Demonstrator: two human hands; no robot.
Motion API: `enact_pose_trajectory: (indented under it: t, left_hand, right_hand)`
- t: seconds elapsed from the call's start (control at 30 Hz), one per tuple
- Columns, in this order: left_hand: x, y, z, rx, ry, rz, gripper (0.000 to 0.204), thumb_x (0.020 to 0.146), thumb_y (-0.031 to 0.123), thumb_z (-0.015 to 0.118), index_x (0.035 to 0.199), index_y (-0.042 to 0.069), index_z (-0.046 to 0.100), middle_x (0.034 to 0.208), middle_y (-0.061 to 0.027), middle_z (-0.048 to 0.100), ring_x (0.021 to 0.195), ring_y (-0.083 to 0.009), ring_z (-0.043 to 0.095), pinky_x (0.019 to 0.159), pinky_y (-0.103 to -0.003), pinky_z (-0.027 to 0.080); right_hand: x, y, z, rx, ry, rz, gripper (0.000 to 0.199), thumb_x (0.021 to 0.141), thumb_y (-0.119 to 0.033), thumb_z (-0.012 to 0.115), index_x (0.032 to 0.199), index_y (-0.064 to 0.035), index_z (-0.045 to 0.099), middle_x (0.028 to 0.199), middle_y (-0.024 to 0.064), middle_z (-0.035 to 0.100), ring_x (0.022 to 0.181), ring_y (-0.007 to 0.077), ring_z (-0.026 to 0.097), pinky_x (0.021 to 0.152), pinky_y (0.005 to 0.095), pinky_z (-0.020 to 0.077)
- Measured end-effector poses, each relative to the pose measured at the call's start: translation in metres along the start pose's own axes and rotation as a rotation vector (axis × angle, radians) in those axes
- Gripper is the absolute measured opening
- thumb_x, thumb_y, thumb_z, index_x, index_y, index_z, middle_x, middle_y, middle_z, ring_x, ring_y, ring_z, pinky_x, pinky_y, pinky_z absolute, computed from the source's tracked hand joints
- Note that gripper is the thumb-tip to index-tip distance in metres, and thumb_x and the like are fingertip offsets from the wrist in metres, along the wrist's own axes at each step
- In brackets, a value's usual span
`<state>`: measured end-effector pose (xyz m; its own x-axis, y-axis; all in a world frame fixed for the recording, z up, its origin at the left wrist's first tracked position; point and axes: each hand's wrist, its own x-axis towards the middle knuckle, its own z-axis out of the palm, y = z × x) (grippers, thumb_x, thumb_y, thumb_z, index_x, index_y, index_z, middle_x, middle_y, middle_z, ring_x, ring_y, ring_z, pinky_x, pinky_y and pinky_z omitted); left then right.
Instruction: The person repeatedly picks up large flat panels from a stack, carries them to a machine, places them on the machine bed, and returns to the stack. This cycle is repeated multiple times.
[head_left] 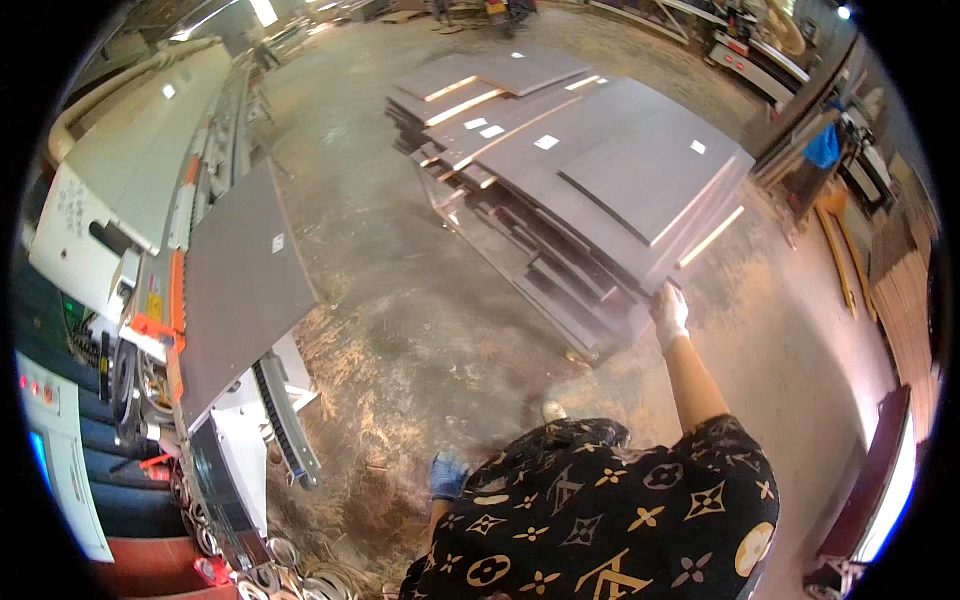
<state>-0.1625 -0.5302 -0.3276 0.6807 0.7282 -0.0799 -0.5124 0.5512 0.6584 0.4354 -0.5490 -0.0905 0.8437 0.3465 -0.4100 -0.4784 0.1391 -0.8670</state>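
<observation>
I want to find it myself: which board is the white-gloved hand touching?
Look at the big stack of grey boards in the middle of the dusty floor. The right hand reaches its nearest corner, touching the long grey board there, beneath the smaller panel lying on top.

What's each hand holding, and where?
Right hand grips the near corner of a grey panel on the stack. Left hand hangs free, holding nothing.

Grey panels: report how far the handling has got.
Done: one grey panel lies on the machine's feed table. In hand: the right hand, white-gloved, touches the near edge of the panel stack; the left hand hangs free. Left: many panels on the stack.
</observation>
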Motion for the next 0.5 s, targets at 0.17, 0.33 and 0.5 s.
enact_pose_trajectory:
  t: [0.17,0.33,0.5]
  left_hand:
    - [0.018,0.001,0.02,0.569,0.393,0.025,0.028,0.088,0.026,0.045,0.113,0.015,0.05,0.119,-0.0099,0.052,0.109,-0.028,0.048,0.099,-0.044,0.033]
    - [0.043,-0.007,0.052,0.655,0.38,0.055,0.012,0.083,0.02,0.045,0.093,0.016,0.051,0.1,-0.0074,0.053,0.094,-0.0235,0.05,0.085,-0.04,0.036]
    - [0.075,0.003,0.082,0.15,0.372,-0.082,0.012,0.088,0.021,0.04,0.08,0.016,0.047,0.081,-0.0033,0.047,0.072,-0.0198,0.045,0.064,-0.035,0.035]
  right_hand:
    - [0.042,-0.014,0.007,-0.635,0.336,-0.683,0.037,0.075,-0.027,0.065,0.109,-0.0116,0.057,0.097,0.01,0.06,0.086,0.0259,0.058,0.075,0.0361,0.0471]
    - [0.019,-0.063,0.061,-1.37,0.207,-1.188,0.055,0.063,-0.033,0.074,0.112,-0.0132,0.057,0.115,0.0159,0.054,0.108,0.034,0.049,0.091,0.0417,0.0409]
    - [0.04,-0.086,0.064,-1.572,0.075,-1.129,0.051,0.07,-0.039,0.068,0.116,-0.0187,0.058,0.125,0.016,0.047,0.116,0.0341,0.042,0.096,0.0446,0.0343]
